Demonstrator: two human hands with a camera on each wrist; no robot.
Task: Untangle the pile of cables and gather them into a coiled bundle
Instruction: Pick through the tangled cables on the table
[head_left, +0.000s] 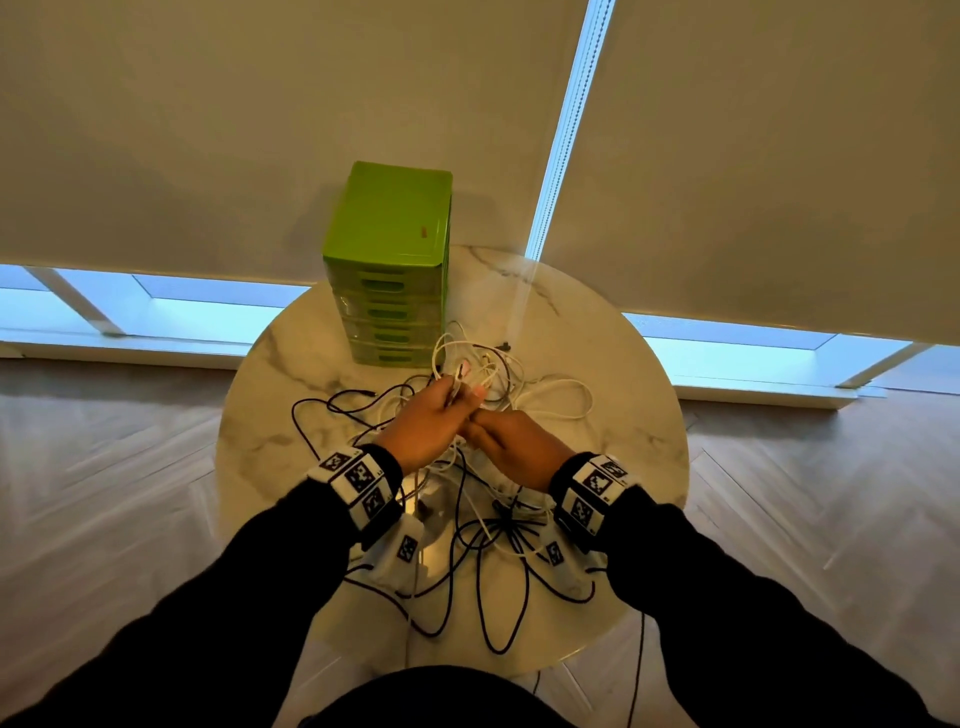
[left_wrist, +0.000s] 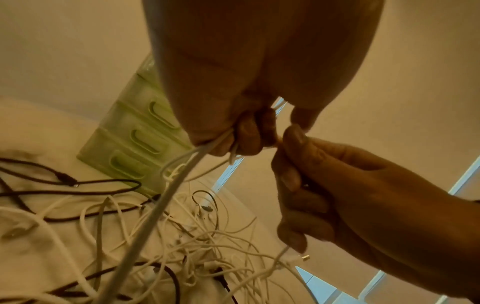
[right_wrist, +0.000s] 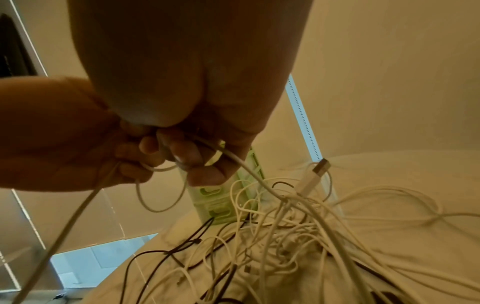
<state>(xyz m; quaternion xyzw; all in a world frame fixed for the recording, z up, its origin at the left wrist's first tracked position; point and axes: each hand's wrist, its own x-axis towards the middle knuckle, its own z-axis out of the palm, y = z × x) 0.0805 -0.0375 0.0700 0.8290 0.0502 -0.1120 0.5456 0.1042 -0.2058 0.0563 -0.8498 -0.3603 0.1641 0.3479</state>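
Observation:
A tangle of white cables (head_left: 524, 382) and black cables (head_left: 485, 582) lies spread over the round marble table (head_left: 631, 441). Both hands meet just above the middle of the pile. My left hand (head_left: 441, 408) has its fingers curled round several white cable strands (left_wrist: 182, 170) that run down into the tangle. My right hand (head_left: 493, 436) touches it from the right and grips a thin white cable (right_wrist: 249, 166). In the left wrist view the right hand (left_wrist: 306, 185) pinches that cable beside the left fingers (left_wrist: 246, 135). A white USB plug (right_wrist: 318, 169) sticks up from the pile.
A green plastic drawer unit (head_left: 389, 260) stands at the table's far side, right behind the cables. Black cable loops reach the near table edge and one hangs over it (head_left: 639, 670). Window blinds (head_left: 779, 156) hang behind the table; wood floor surrounds it.

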